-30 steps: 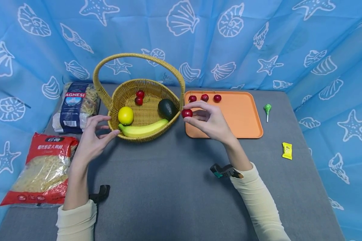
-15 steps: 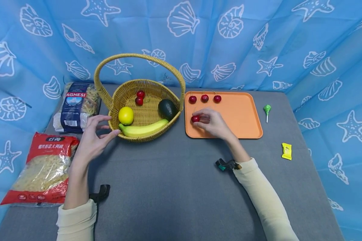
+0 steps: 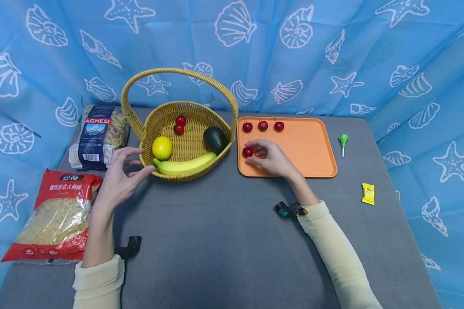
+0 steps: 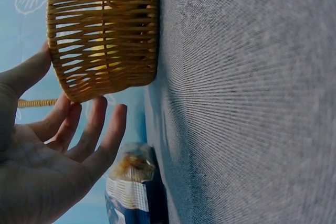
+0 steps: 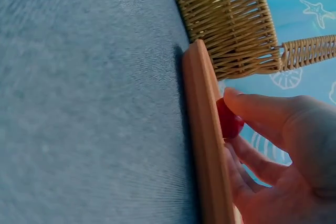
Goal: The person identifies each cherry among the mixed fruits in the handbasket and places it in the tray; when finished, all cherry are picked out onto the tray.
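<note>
Cherry (image 3: 248, 151), red, pinched in right hand (image 3: 268, 159) fingertips, low over left part of orange tray (image 3: 313, 146), left hand (image 3: 117, 180) fingers spread, holding nothing, thumb against wicker basket (image 3: 166, 176) rim.

The tray (image 5: 202, 129) rim hides most of the cherry (image 5: 230, 120).

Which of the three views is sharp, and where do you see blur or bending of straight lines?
Head view: sharp, evenly lit, table edges bowed by the wide lens. Left wrist view: basket crisp, left hand soft. Right wrist view: tray rim and right hand slightly blurred.
</note>
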Tool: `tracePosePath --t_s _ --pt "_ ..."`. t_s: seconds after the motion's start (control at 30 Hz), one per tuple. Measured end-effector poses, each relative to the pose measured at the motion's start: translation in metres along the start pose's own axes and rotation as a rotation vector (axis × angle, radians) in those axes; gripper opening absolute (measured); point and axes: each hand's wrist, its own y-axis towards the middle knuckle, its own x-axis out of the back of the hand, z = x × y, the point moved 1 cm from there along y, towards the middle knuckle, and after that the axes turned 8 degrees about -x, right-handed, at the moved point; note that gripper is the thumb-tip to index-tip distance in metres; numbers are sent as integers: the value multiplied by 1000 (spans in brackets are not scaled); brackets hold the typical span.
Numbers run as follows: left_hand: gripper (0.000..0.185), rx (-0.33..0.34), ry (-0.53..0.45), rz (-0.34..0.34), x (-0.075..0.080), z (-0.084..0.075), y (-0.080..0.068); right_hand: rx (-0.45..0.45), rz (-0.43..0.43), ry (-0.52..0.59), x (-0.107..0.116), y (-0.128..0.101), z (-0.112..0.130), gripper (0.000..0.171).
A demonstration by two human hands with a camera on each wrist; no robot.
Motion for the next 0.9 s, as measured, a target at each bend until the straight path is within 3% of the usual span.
tracePosePath --t_s 0.23,0.5,0.7,0.9 --pt "65 5 1 1 0 1 0 31 -35 95 9 -7 12 42" --pt "65 5 -2 5 0 1 0 197 -83 233 9 -28 62 30" --pt "65 6 -2 6 1 1 1 323 16 302 -12 -25 98 31" --pt "65 7 -2 6 1 2 0 337 109 294 -38 0 125 31"
